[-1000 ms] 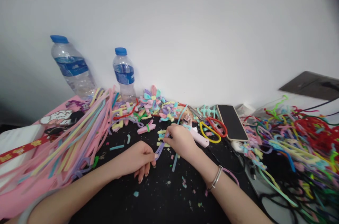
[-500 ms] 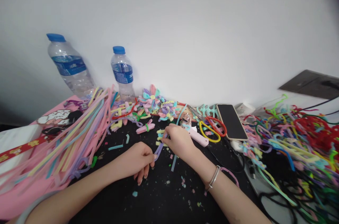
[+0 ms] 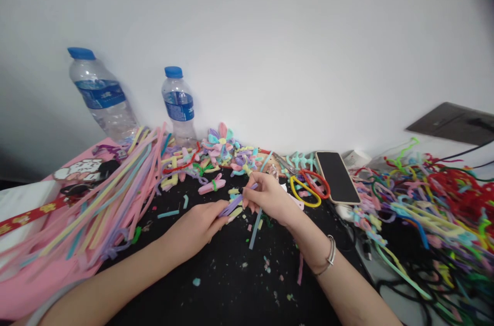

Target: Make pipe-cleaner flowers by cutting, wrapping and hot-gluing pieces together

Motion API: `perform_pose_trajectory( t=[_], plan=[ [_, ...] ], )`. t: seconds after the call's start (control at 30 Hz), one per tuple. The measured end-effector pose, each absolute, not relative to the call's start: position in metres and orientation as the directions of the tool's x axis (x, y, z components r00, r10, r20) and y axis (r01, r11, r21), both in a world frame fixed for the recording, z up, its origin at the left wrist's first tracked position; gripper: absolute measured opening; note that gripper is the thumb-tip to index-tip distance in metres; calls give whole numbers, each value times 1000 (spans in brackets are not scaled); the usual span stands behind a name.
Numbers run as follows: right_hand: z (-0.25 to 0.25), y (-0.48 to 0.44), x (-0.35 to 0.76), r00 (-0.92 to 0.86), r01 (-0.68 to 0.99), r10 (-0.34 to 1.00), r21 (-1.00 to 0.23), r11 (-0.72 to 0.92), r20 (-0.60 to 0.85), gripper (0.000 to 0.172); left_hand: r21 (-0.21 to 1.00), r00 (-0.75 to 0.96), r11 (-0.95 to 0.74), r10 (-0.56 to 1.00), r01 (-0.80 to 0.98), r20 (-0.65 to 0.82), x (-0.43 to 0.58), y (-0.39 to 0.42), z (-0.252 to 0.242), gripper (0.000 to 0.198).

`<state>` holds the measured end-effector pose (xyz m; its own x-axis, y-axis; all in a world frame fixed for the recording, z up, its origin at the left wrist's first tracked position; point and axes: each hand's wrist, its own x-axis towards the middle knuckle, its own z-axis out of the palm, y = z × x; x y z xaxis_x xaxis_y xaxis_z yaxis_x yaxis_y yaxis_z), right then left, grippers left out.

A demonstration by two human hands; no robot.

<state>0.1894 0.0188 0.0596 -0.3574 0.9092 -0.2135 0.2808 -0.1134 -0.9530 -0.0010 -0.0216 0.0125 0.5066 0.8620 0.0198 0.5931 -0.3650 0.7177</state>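
A short lilac pipe cleaner piece (image 3: 234,204) is held between both hands just above the black table (image 3: 231,285). My left hand (image 3: 195,228) pinches its lower left end with closed fingers. My right hand (image 3: 270,198) pinches the upper right end, fingers curled, with a silver bangle (image 3: 329,255) on the wrist. A light blue pipe cleaner strip (image 3: 255,223) lies on the table under my right hand. Small coloured offcuts are scattered around both hands.
Two water bottles (image 3: 101,95) (image 3: 178,105) stand at the wall. Long pastel pipe cleaners (image 3: 116,187) lie left on a pink sheet. Pipe cleaner flowers (image 3: 221,147), yellow and red loops (image 3: 309,189), a phone (image 3: 338,176) and a tangled coloured heap (image 3: 432,202) fill the back and right.
Both hands lifted the lilac piece off the table. My right hand turned palm-inward and rose, uncovering less of the pink tool behind it. My left hand moved up to meet it.
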Motion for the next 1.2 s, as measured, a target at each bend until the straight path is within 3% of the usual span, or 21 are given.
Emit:
perform_pose_trajectory(
  t=[0.2, 0.3, 0.57, 0.8, 1.2],
  plan=[
    [53, 19, 188, -366, 131, 895, -967, -220, -254, 15, 391, 516, -467, 856, 793, -25, -2, -20, 13, 20],
    [53, 18, 188, -367, 107, 886, -959, -261, -282, 16, 294, 514, -487, 857, 822, -18, -1, -19, 14, 21],
    [55, 18, 189, -346, 84, 894, -959, -272, -284, 16, 390, 474, -426, 880, 817, -31, -1, -17, 13, 25],
    [54, 18, 189, -343, 80, 885, -948, -307, -315, 17, 354, 461, -409, 884, 841, -76, 0, -17, 13, 21],
    [58, 18, 191, -353, 108, 881, -950, -294, -313, 15, 407, 461, -399, 885, 822, -63, 0, -17, 13, 24]
  ],
)
